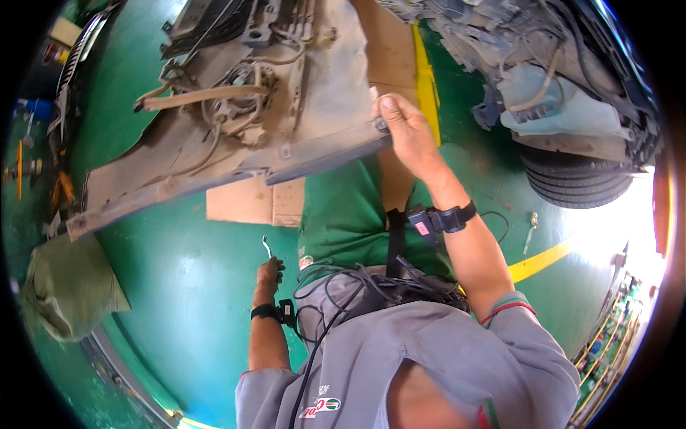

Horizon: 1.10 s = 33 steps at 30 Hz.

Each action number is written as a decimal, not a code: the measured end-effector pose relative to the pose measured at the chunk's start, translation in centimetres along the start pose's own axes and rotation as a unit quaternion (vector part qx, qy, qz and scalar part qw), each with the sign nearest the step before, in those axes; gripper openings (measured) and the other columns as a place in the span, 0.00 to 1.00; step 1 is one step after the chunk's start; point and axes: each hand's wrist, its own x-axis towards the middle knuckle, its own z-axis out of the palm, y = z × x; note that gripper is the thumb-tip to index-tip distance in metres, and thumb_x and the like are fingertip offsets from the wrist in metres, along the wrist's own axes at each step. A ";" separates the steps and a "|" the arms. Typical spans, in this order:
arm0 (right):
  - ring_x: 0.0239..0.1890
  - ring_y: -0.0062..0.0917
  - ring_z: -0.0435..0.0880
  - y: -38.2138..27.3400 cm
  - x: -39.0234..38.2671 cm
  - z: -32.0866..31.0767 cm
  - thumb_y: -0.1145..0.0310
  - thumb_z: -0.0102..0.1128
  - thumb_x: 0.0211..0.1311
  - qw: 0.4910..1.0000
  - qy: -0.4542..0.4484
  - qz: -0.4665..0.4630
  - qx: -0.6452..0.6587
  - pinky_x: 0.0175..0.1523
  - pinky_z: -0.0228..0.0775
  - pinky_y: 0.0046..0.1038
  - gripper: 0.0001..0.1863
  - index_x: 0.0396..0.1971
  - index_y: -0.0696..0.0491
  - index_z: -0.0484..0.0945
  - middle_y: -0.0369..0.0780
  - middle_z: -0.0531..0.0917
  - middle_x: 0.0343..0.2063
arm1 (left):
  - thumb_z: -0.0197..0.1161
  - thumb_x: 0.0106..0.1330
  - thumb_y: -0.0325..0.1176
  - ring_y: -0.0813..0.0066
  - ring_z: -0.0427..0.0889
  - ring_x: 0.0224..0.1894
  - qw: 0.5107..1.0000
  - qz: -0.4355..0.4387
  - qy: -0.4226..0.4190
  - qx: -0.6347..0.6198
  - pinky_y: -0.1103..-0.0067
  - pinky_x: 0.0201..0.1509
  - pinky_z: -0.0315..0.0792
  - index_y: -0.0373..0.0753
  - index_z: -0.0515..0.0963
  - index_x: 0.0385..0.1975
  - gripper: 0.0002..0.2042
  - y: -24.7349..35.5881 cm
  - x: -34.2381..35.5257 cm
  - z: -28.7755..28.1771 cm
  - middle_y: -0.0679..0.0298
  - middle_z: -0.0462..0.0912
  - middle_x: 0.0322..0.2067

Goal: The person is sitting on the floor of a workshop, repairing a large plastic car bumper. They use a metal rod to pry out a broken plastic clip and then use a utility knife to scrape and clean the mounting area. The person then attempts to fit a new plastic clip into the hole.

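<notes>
At far left, an olive sack (71, 289) sat on the glossy green floor (182, 286). The dusty panel (175, 150) slanted in front of you, cardboard (239, 206) showing past its lower edge. Your left hand (269, 271) was closed around a silver tool (268, 249); your right hand (412, 136) gripped the panel's right end. Farther right, a yellow floor line (541, 262) ran below a black tyre (575, 179).

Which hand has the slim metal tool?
The left hand, out to the side, holds the slim metal tool. The right hand instead grips the edge of the large dirty panel.
</notes>
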 end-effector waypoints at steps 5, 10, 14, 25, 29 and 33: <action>0.34 0.17 0.75 -0.4 0.1 -0.1 0.54 0.49 0.79 1.000 0.002 -0.002 -0.023 0.43 0.69 0.22 0.20 0.35 0.55 0.78 0.32 0.78 0.28 | 0.52 0.71 0.43 0.76 0.70 0.19 1.000 0.014 0.016 0.018 0.76 0.21 0.66 0.33 0.82 0.43 0.19 0.1 0.1 -0.3 0.61 0.81 0.29; 0.33 0.19 0.75 -0.3 0.2 0.2 0.54 0.48 0.79 1.000 -0.008 0.010 -0.026 0.43 0.70 0.24 0.20 0.34 0.56 0.77 0.34 0.78 0.28 | 0.52 0.68 0.40 0.73 0.71 0.19 0.999 0.040 0.022 -0.029 0.74 0.22 0.70 0.32 0.82 0.46 0.19 -0.6 0.0 0.3 0.60 0.83 0.30; 0.34 0.21 0.76 -0.2 0.0 0.0 0.53 0.48 0.79 0.999 -0.008 0.016 -0.048 0.44 0.70 0.26 0.21 0.35 0.56 0.77 0.36 0.78 0.30 | 0.53 0.69 0.39 0.72 0.73 0.20 0.999 0.032 0.029 0.011 0.74 0.22 0.71 0.32 0.81 0.47 0.18 -0.4 0.0 0.6 0.58 0.83 0.31; 0.37 0.34 0.78 -0.1 0.0 0.0 0.55 0.49 0.78 0.997 0.032 -0.011 -0.070 0.46 0.71 0.33 0.21 0.34 0.58 0.76 0.45 0.78 0.31 | 0.59 0.67 0.35 0.69 0.76 0.20 1.000 -0.002 0.003 0.011 0.72 0.23 0.72 0.33 0.81 0.46 0.14 -1.7 3.2 1.1 0.57 0.83 0.32; 0.37 0.53 0.79 -2.0 0.2 3.1 0.54 0.48 0.76 0.991 0.039 -0.035 -0.122 0.43 0.72 0.46 0.22 0.33 0.58 0.77 0.55 0.80 0.31 | 0.57 0.68 0.31 0.64 0.83 0.30 0.756 0.468 0.016 0.457 0.68 0.35 0.78 0.37 0.81 0.49 0.13 -7.3 3.7 -6.2 0.58 0.86 0.34; 0.35 0.49 0.79 0.3 0.6 2.7 0.62 0.57 0.68 0.974 0.179 -0.038 -0.137 0.43 0.71 0.47 0.15 0.25 0.57 0.76 0.51 0.79 0.28 | 0.59 0.65 0.31 0.55 0.80 0.29 0.873 0.346 -0.032 0.341 0.60 0.38 0.76 0.36 0.80 0.37 0.07 -4.8 1.3 -2.5 0.56 0.82 0.28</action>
